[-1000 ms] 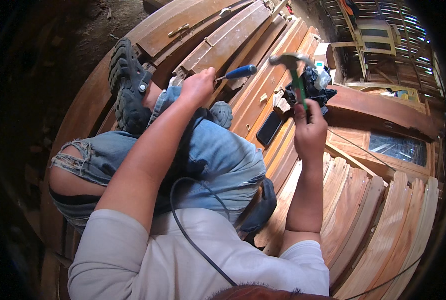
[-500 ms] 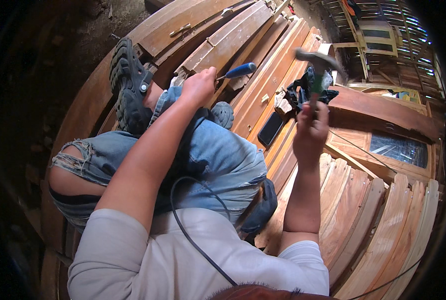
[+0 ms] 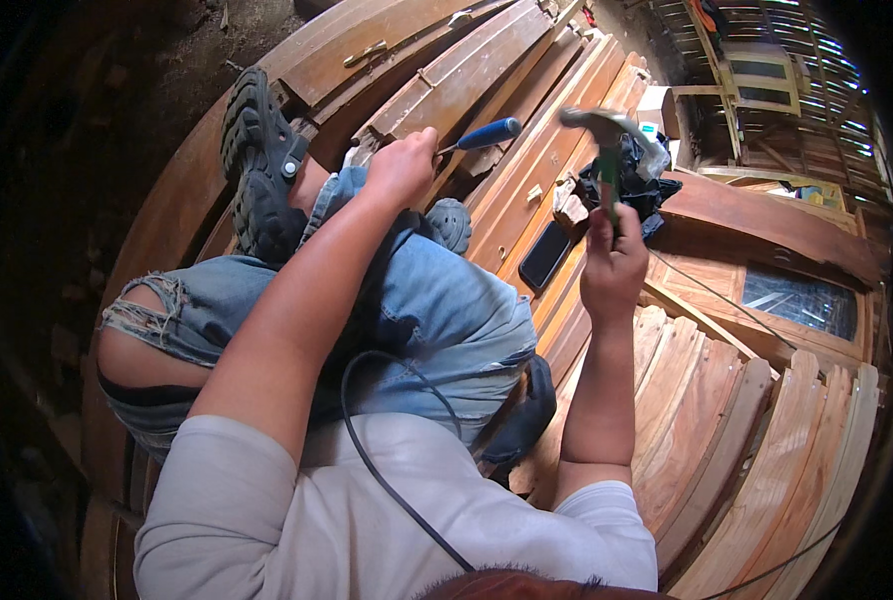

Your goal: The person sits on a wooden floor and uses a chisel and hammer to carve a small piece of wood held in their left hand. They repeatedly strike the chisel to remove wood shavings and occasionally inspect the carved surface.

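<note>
My left hand (image 3: 404, 172) is closed around the metal shank of a blue-handled chisel (image 3: 487, 134), over the end of a wooden piece. Its handle points out to the right, and its blade is hidden by my fingers. Off to the right, my right hand (image 3: 614, 265) grips the green handle of a claw hammer (image 3: 608, 160). The hammer is held up, its head level with the chisel handle but apart from it. Below the hammer lie a black plastic bag (image 3: 652, 195) and a black phone (image 3: 545, 256) on the boards.
Long brown wooden frames (image 3: 477, 65) lie side by side beneath my legs. Small wood chips (image 3: 535, 193) rest on them. Pale curved slats (image 3: 702, 400) are stacked at the right, near a panel with a glass pane (image 3: 802, 300). A black cable (image 3: 362, 430) crosses my shirt.
The hammer has moved left, toward the chisel handle, and my right hand has shifted slightly left with it. My left hand and the chisel stay almost in place.
</note>
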Motion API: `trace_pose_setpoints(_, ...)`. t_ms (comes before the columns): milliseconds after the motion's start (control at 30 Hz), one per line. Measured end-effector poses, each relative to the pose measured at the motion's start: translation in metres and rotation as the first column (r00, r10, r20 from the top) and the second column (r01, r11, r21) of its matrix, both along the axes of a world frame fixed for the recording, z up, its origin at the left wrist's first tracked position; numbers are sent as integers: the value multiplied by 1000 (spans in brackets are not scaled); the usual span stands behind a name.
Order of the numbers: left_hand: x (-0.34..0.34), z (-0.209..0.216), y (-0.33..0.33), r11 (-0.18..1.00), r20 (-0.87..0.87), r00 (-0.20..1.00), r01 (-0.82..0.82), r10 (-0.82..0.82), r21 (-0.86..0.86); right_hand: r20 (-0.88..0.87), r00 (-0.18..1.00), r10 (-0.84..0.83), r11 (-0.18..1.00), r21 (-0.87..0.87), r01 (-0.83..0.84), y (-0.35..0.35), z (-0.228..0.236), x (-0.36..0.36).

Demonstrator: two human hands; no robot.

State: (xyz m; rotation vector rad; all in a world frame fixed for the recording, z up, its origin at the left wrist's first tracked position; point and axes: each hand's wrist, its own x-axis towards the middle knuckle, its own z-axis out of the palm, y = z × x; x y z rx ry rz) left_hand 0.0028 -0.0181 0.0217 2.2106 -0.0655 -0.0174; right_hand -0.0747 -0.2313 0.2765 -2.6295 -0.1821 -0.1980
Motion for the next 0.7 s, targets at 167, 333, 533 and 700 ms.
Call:
trace_pose_setpoints(167,0,1,2,1000,-1,1000,4,-4,2,-61,996,58,914,-398,-77,9,-2,3)
trace_pose_setpoints(333,-5,5,-1,1000,-8,1000,8,-8,-16,126,992,-18,990,144,0,0,1,6)
trace_pose_setpoints(533,3,-1,1,1000,9,1000,5,-5,0,-85,993,77,961,-258,-97,10,4,13)
trace_pose_setpoints(700,-1,4,0,1000,48,999,-14,13,27,68,997,36,982,181,-48,13,-18,38)
